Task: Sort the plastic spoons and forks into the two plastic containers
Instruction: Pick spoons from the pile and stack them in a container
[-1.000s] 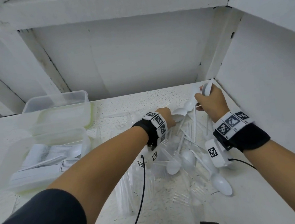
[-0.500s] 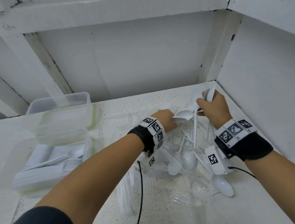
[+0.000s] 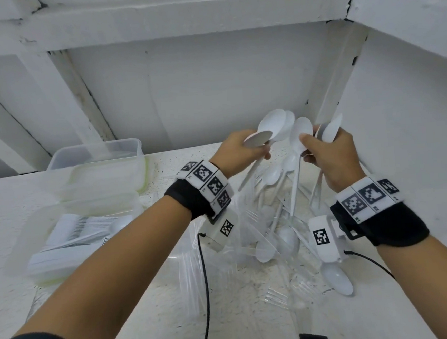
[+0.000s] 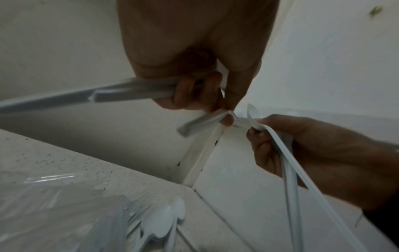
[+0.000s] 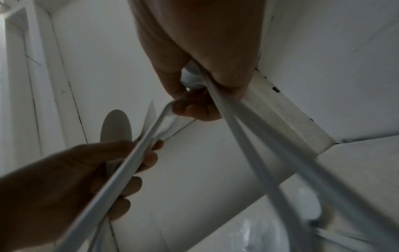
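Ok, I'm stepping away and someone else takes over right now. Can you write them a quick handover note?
Left hand: grips a bunch of white plastic spoons, raised above the pile.
Right hand: grips more spoons, bowls up, close beside the left hand's bunch.
Near container: already holds stacked white cutlery.
Far container: contents unclear.
Left to do: drop the held spoons into their container, then sort the mixed pile of white spoons and clear forks on the shelf.

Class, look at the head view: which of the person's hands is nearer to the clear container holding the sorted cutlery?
Left. The left hand is raised right of the container, gripping spoons; the right hand is farther right, toward the side wall.
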Motion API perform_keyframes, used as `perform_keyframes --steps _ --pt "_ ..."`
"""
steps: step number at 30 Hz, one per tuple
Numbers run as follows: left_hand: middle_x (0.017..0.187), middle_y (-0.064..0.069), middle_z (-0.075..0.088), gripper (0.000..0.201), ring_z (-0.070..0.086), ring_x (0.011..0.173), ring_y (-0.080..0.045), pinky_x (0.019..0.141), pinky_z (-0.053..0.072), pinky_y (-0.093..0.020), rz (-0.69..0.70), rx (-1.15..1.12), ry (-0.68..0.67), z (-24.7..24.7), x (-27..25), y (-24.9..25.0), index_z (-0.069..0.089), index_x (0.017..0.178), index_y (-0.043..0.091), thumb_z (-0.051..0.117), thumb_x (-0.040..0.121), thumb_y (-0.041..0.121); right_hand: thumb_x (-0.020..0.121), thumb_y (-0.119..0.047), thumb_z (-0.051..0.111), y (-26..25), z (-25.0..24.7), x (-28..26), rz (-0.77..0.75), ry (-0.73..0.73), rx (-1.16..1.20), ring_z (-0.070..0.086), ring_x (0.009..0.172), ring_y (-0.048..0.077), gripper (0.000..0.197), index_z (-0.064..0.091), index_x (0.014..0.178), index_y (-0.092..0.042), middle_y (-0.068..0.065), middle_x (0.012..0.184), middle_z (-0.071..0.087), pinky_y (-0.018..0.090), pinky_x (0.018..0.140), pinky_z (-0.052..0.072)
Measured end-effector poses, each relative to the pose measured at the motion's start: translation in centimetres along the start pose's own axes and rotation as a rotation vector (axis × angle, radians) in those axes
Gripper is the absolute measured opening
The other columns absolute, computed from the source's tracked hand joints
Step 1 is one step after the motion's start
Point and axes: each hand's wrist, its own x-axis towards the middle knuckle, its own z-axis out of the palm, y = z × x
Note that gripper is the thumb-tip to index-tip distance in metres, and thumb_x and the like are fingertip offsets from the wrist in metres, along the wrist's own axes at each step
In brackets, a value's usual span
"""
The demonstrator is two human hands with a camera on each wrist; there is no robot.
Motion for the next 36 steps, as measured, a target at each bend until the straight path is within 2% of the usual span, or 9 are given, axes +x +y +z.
perform_keyframes --steps 3,8,13,16,21,25,28,33,36 --pt "0.075 0.003 0.065 0.004 0.038 0.041 0.0 0.044 0.028 -0.015 -0.033 -0.124 -0.008 -1.3 -1.9 0.5 0.062 0.09 0.019 0.059 0.09 0.016 0.085 -0.005 0.063 -1.6 0.9 -0.9 -0.007 -0.086 0.144 0.064 0.074 0.021 0.012 0.059 0.075 -0.01 0.012 0.079 0.062 0.032 0.069 0.057" --pt "0.074 0.005 0.066 0.007 0.036 0.044 -0.003 0.044 0.027 -0.015 -0.047 -0.155 0.01 -2.2 -5.2 -0.4 0.063 0.087 0.019 0.06 0.089 0.013 0.085 -0.003 0.062 -2.1 3.0 -2.5 -0.004 -0.101 0.179 0.059 0.067 0.018 0.015 0.054 0.074 -0.01 0.01 0.074 0.056 0.026 0.059 0.052" --pt "0.073 0.004 0.067 0.004 0.037 0.047 -0.006 0.046 0.028 -0.018 -0.07 -0.173 0.036 -2.5 -7.7 -1.5 0.062 0.087 0.017 0.062 0.088 0.014 0.087 -0.007 0.061 -1.0 4.6 -4.5 0.032 -0.202 0.106 0.058 0.068 0.016 0.005 0.059 0.091 -0.008 0.01 0.08 0.061 0.026 0.059 0.051" --pt "0.076 0.005 0.066 0.003 0.036 0.048 -0.006 0.046 0.029 -0.018 -0.108 -0.206 0.033 -2.6 -8.8 -1.8 0.06 0.087 0.021 0.061 0.089 0.023 0.087 -0.009 0.061 -0.6 5.0 -5.4 0.005 -0.178 0.022 0.055 0.062 0.011 0.004 0.061 0.09 -0.008 0.003 0.073 0.059 0.019 0.053 0.047" --pt "0.079 0.004 0.067 0.03 0.036 0.048 -0.007 0.05 0.033 -0.02 -0.214 -0.296 0.123 -3.1 -9.4 -2.4 0.052 0.111 0.019 0.041 0.096 0.043 0.086 -0.011 0.063 -1.3 4.6 -5.9 -0.028 -0.167 0.034 0.056 0.062 0.007 0.007 0.061 0.092 -0.007 0.001 0.072 0.058 0.019 0.059 0.052" --pt "0.071 0.009 0.067 0.033 0.041 0.047 -0.007 0.051 0.036 -0.021 -0.196 -0.231 0.128 -2.9 -9.7 -2.6 0.053 0.114 0.02 0.039 0.097 0.044 0.086 -0.011 0.064 -2.3 5.0 -6.7 -0.092 -0.279 0.025 0.06 0.067 0.009 0.006 0.061 0.087 -0.016 0.001 0.076 0.062 0.021 0.063 0.054" --pt "0.08 -0.002 0.066 0.028 0.041 0.048 -0.009 0.051 0.036 -0.022 -0.156 -0.221 0.064 -2.5 -9.9 -2.4 0.056 0.107 0.024 0.037 0.098 0.042 0.086 -0.012 0.064 -2.4 5.8 -7.1 -0.132 -0.323 -0.068 0.06 0.069 0.011 0.011 0.061 0.088 -0.022 0.0 0.078 0.063 0.026 0.066 0.054" --pt "0.077 -0.003 0.063 0.027 0.041 0.05 -0.012 0.051 0.035 -0.024 -0.191 -0.307 0.031 -2.9 -10.3 -2.3 0.058 0.088 0.026 0.036 0.1 0.036 0.084 -0.011 0.064 -2.2 6.0 -7.3 -0.125 -0.346 -0.148 0.055 0.07 0.017 0.016 0.061 0.089 0.004 0.013 0.078 0.058 0.041 0.072 0.053" --pt "0.081 0.001 0.065 0.027 0.057 0.062 -0.012 0.059 0.048 -0.027 -0.213 -0.311 0.054 -3.1 -10.3 -2.4 0.058 0.092 0.018 0.037 0.101 0.031 0.084 -0.012 0.064 -2.0 5.9 -7.4 -0.126 -0.346 -0.149 0.053 0.067 0.016 0.021 0.06 0.091 0.007 0.013 0.075 0.056 0.035 0.066 0.05"
